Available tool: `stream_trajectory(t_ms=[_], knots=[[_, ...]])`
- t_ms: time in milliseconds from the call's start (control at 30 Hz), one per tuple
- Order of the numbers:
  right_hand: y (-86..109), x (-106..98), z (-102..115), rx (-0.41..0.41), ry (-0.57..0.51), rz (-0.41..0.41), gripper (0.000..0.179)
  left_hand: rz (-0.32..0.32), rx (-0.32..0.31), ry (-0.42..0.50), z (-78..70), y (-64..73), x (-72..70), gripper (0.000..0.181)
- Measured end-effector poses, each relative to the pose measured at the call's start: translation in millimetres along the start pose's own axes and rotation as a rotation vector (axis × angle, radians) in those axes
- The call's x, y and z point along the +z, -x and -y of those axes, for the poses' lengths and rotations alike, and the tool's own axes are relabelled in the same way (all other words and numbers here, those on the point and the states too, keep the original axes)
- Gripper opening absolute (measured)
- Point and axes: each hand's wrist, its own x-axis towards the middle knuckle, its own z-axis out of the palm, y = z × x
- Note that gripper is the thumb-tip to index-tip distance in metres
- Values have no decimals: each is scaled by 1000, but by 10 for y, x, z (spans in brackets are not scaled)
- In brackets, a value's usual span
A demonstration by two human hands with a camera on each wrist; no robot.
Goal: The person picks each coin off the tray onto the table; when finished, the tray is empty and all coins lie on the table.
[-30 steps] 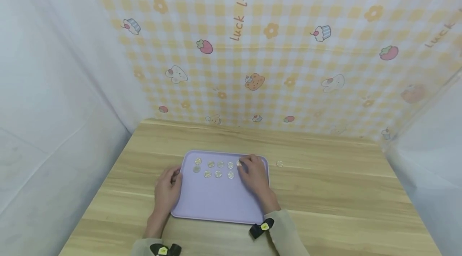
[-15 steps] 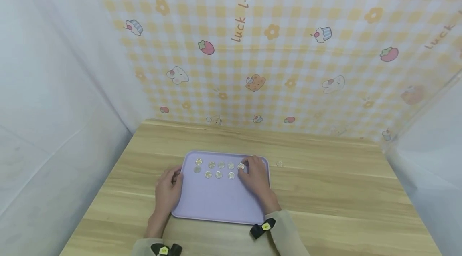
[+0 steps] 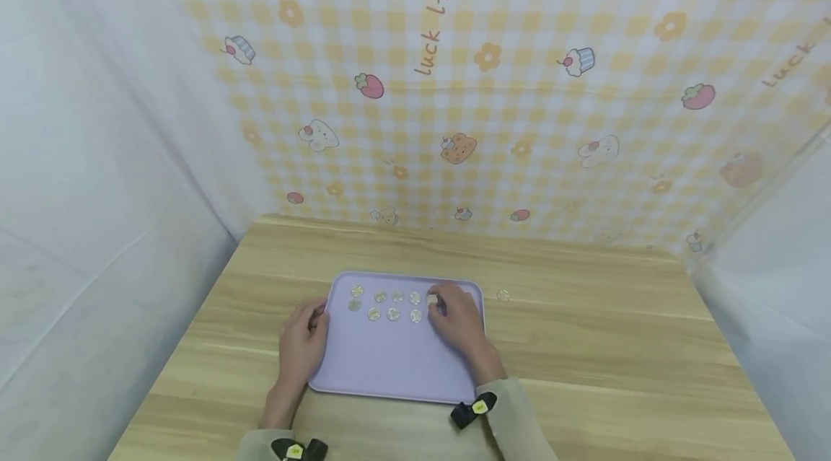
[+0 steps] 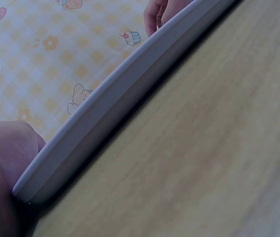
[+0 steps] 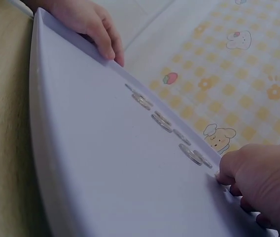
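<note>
A lilac tray (image 3: pixel 389 360) lies on the wooden table, bearing two short rows of several round, silvery-gold coins (image 3: pixel 392 314) near its far side. My right hand (image 3: pixel 461 320) is over the tray's right part, pinching a coin (image 3: pixel 432 299) between thumb and fingers at the right end of the far row. In the right wrist view the curled fingers mostly hide that coin. At the tray's left rim, my left hand (image 3: pixel 303 342) holds the edge, with its thumb over the rim (image 5: pixel 105 44) in the right wrist view.
One more coin (image 3: pixel 503 295) lies on the wooden table (image 3: pixel 597 345), right of the tray. Behind the table hangs a yellow checked cloth (image 3: pixel 487 107) with cartoon prints. White cloth walls (image 3: pixel 117 194) stand at both sides. Each wrist wears a black camera (image 3: pixel 472 410).
The coin at the right end of the far row has tilted in my right hand's fingers, and those fingers have shifted slightly. My left hand and the other coins stay in place.
</note>
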Motion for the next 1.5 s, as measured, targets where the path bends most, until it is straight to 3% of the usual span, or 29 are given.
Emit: stream_trajectory(t_ms=[167, 967, 1267, 1500], knots=[[21, -4, -5, -46, 7, -15, 23, -3, -6, -3, 10, 11, 4, 27], [23, -17, 13, 91, -123, -3, 21, 1, -7, -5, 11, -1, 10, 27], [18, 0, -12, 118, -164, -4, 22, -7, 8, 14, 5, -7, 5, 26], [33, -33, 13, 108, -200, -28, 19, 19, -30, -6, -1, -6, 7, 27]])
